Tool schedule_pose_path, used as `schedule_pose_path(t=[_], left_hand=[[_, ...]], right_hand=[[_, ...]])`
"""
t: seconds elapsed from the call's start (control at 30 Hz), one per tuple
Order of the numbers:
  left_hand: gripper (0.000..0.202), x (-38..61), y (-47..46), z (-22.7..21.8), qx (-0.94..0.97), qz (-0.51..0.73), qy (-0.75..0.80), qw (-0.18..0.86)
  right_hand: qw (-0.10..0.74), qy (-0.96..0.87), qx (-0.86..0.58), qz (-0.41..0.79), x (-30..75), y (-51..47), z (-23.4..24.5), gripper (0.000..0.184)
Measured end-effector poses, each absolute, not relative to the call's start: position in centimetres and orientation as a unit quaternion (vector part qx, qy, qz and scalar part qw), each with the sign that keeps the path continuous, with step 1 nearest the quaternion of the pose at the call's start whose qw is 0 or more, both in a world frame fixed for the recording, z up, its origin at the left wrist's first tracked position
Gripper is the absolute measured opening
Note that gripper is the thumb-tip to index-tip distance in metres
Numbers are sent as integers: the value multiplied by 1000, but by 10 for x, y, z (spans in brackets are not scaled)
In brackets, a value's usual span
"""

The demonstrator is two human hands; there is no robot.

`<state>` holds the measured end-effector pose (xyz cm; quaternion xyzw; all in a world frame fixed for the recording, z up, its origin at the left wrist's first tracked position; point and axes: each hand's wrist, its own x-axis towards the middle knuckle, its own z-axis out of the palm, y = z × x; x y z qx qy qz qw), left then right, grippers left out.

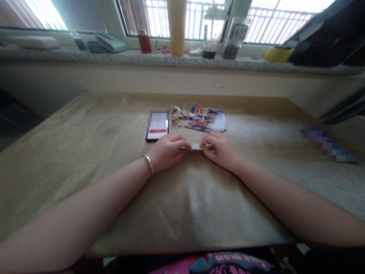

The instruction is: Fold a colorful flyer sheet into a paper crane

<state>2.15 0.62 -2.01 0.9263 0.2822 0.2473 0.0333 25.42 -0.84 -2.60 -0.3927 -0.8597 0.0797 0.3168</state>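
Between my two hands is a small piece of folded paper point(195, 146), seen nearly edge-on just above the table. My left hand point(169, 150), with a silver bangle point(148, 164) at the wrist, pinches its left end. The right end is pinched by my right hand point(219, 148). Beyond the left hand lies a phone point(157, 131) with a lit screen. Behind the paper are several folded paper scraps point(179, 114), white with red print. Colourful printed leaflets point(209, 118) lie stacked just past my right hand.
A smooth tan cover spreads over the table point(71, 152). To the right lies a blurred bluish item point(330, 144). The granite windowsill point(114, 59) at the back carries a red jar point(145, 42), a tall yellow cylinder point(176, 28), clear containers point(235, 38) and a yellow object point(278, 54).
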Motion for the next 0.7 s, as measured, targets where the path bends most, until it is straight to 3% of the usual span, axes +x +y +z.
schedule_pose_path(t=[0.2,0.7], left_hand=[[17,20,3,-19,945,196,263,22],[20,19,5,-21,924,168,332,-93]], right_hand=[[239,-900,-358,64,256,-8,-25,17],[255,-898,-341,107,257,-3,-28,20]])
